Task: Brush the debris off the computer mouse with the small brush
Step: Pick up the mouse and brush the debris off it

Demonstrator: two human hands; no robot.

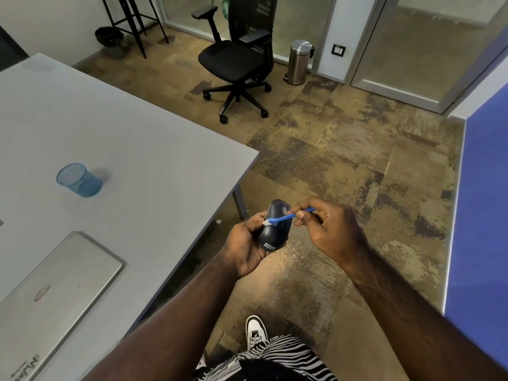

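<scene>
My left hand (244,244) grips a dark navy computer mouse (275,229), held upright over the floor just off the table's right edge. My right hand (327,229) pinches the handle of a small blue brush (283,217). The brush lies across the mouse's upper half, its pale bristle tip at the mouse's left side, close to my left thumb. A white label shows near the mouse's lower end.
A grey table (137,149) fills the left, with a blue mesh cup (78,180) and a shut silver laptop (55,292) on it. A black office chair (239,59) and a steel bin (299,61) stand beyond on the carpet. A blue wall panel (483,215) runs along the right.
</scene>
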